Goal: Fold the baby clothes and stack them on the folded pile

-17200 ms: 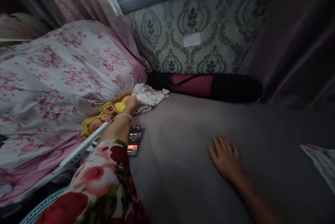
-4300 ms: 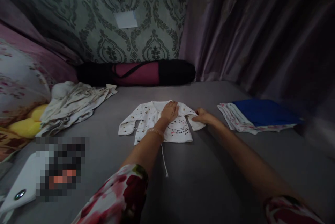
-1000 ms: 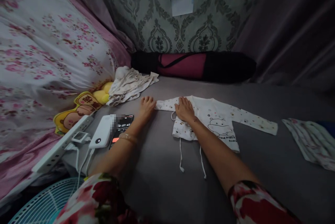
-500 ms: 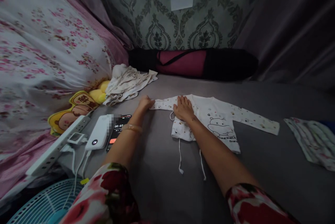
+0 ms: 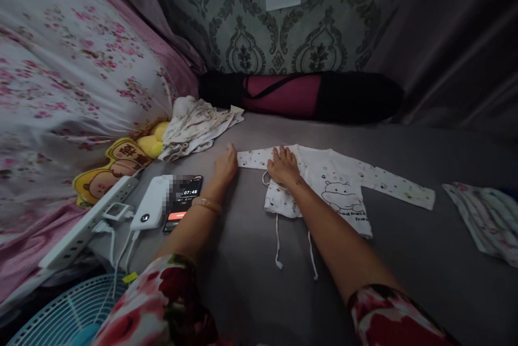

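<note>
A small white baby top (image 5: pixel 338 173) with long spotted sleeves and a cartoon animal print lies spread on a grey sheet. My left hand (image 5: pixel 226 165) is closed at the cuff of the left-side sleeve, which stretches out straight from it. Flat on the top near that sleeve's shoulder rests my right hand (image 5: pixel 284 167), fingers extended and pressing the cloth. Below it, a folded-over front flap (image 5: pixel 279 201) lies with two thin white ties trailing toward me. The other sleeve (image 5: pixel 399 185) extends to the right.
At left are a phone (image 5: pixel 184 203) showing a timer, a white power bank (image 5: pixel 151 205), a power strip (image 5: pixel 89 222) and a blue fan (image 5: pixel 68 313). Crumpled clothes (image 5: pixel 196 127) lie behind them. Folded cloth (image 5: pixel 481 222) sits at right; a long black-and-maroon bag (image 5: pixel 279 95) lies along the wall.
My left hand has turned slightly upward at the cuff, its fingers now pointing up. My right hand stays in place on the top.
</note>
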### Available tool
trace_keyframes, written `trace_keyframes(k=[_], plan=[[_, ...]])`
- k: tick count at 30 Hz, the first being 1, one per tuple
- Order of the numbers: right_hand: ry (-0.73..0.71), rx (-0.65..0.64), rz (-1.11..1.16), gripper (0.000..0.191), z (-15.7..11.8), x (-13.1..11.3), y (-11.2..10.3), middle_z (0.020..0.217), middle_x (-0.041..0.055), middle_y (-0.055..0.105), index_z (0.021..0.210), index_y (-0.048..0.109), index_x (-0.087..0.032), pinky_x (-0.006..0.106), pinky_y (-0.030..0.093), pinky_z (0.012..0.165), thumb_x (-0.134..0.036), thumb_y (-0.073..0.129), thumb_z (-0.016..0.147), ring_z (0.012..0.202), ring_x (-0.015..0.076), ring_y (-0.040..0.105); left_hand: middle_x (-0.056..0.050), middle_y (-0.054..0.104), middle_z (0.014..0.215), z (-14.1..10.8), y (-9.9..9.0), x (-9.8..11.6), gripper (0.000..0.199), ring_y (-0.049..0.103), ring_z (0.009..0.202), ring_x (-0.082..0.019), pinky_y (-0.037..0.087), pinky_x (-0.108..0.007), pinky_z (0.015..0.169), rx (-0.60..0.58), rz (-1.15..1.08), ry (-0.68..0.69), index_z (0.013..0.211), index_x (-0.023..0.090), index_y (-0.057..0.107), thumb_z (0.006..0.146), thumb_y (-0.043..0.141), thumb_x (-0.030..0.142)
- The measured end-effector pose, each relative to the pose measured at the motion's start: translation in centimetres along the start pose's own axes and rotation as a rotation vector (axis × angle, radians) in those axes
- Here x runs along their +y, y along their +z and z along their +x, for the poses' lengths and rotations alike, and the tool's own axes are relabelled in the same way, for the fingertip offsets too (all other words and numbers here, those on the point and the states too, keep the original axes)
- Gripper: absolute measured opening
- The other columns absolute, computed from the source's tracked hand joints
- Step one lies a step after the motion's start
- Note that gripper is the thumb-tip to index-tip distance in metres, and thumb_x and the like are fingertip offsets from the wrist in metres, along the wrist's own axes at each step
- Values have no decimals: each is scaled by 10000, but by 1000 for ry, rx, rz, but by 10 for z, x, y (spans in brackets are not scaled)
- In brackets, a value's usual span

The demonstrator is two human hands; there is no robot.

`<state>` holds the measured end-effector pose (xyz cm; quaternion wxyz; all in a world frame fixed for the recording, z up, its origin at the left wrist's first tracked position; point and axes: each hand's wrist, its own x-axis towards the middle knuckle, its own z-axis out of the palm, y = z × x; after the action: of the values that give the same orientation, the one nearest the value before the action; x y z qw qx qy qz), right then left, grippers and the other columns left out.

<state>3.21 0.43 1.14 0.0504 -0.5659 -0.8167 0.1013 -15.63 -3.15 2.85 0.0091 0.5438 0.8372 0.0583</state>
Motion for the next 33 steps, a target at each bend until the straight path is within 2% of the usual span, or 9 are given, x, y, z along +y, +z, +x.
trace_keyframes(k=[4, 7, 11, 13, 15, 18, 24, 28, 33], plan=[[-11, 13, 3, 606, -1, 0, -1, 1585, 147, 206, 1505, 283, -109, 421, 110, 1160, -379, 293, 963, 1450, 295, 158, -256, 598, 1143, 0, -9, 8, 387, 609, 1048, -330, 474, -404, 815, 109, 101, 2, 1189, 42, 512, 905, 250, 73], [-4, 26, -5, 599, -2, -1, -1, 1581, 146, 221, 1504, 290, -116, 424, 116, 1159, -375, 282, 964, 1448, 295, 170, -247, 580, 1184, 0, -11, 27, 364, 545, 1145, -332, 436, -437, 914, 181, 74, 152, 1142, 48, 560, 882, 306, 63], [-12, -49, -59, 661, -1, 0, -4, 1600, 132, 162, 1526, 231, -127, 424, 108, 1167, -409, 344, 939, 1462, 299, 115, -160, 604, 1252, -7, 2, 75, 393, 564, 1149, -229, 407, -364, 1012, 55, -276, 548, 1279, 115, 515, 948, 317, 195], [-31, -99, -111, 734, -1, 0, -6, 1608, 119, 131, 1535, 196, -133, 418, 83, 1175, -431, 421, 903, 1469, 298, 73, -142, 591, 1300, -12, 12, 96, 431, 543, 1198, -207, 385, -335, 1050, -21, -397, 627, 1297, 114, 513, 975, 264, 256], [-34, -115, -133, 760, -2, 0, -7, 1610, 113, 122, 1537, 189, -131, 409, 75, 1178, -441, 441, 890, 1471, 294, 65, -138, 550, 1366, -14, 21, 103, 482, 494, 1271, -194, 352, -325, 1088, -59, -452, 606, 1328, 102, 490, 990, 205, 294], [-30, -73, -106, 704, -3, 1, -6, 1607, 124, 131, 1531, 211, -125, 410, 100, 1173, -420, 390, 917, 1466, 297, 97, -133, 463, 1456, -16, 26, 92, 533, 412, 1353, -191, 307, -346, 1126, -98, -397, 550, 1399, 101, 416, 1001, 156, 341], [-15, 26, -27, 594, 0, 0, 1, 1581, 146, 221, 1508, 283, -136, 435, 126, 1158, -388, 261, 970, 1449, 300, 170, -155, 305, 1546, -18, 23, 43, 549, 270, 1435, -254, 191, -443, 1171, -62, -47, 462, 1457, 89, 346, 1006, 201, 367], [-21, 22, -14, 602, 0, 0, 0, 1578, 157, 223, 1502, 290, -120, 436, 117, 1157, -389, 286, 963, 1448, 308, 167, -155, 337, 1532, -15, 21, 20, 543, 298, 1421, -278, 220, -464, 1157, -29, -11, 320, 1458, 103, 352, 999, 217, 360], [-17, 32, 9, 600, -3, 0, 1, 1582, 154, 213, 1502, 288, -118, 430, 106, 1160, -381, 288, 962, 1451, 301, 159, -170, 409, 1487, -13, 26, 13, 508, 346, 1396, -277, 250, -469, 1144, 90, -60, 177, 1407, 83, 414, 980, 246, 301]])
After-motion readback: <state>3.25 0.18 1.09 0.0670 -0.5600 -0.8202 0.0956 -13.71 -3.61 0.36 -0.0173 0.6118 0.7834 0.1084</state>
